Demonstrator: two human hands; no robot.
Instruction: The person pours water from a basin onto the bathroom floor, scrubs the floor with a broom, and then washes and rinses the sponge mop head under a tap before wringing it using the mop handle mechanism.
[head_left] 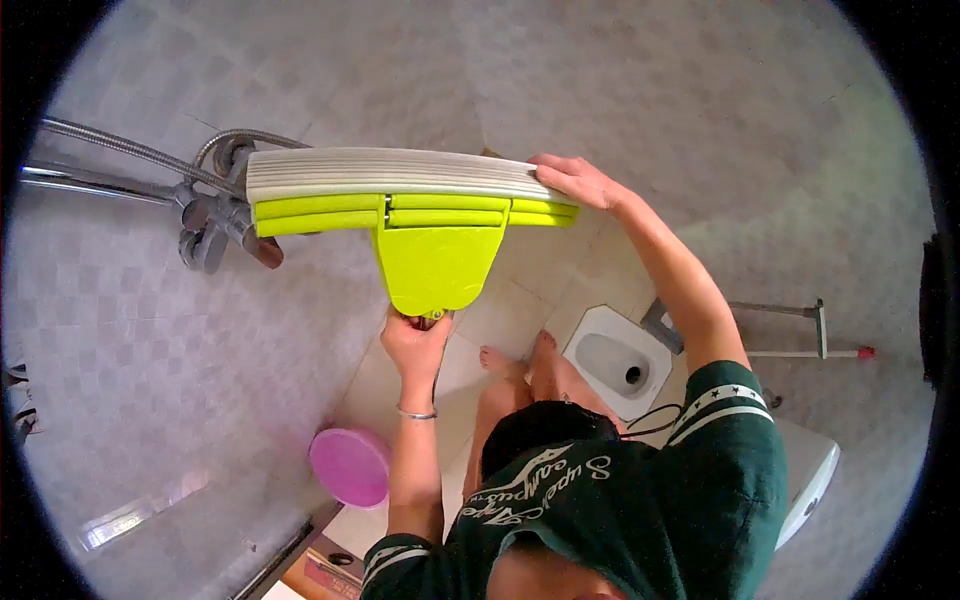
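A sponge mop with a lime-green head is held up in front of me. Its long, ribbed, pale sponge runs along the top edge and bows slightly. My left hand is closed around the handle just beneath the green head; most of the handle is hidden behind that hand and forearm. My right hand grips the right end of the sponge, thumb across the near face and fingers over the top.
A shower mixer tap with a metal hose juts from the left wall, close to the sponge's left end. Below are a pink basin and a squat toilet. A wall rack is at right, above a white tank.
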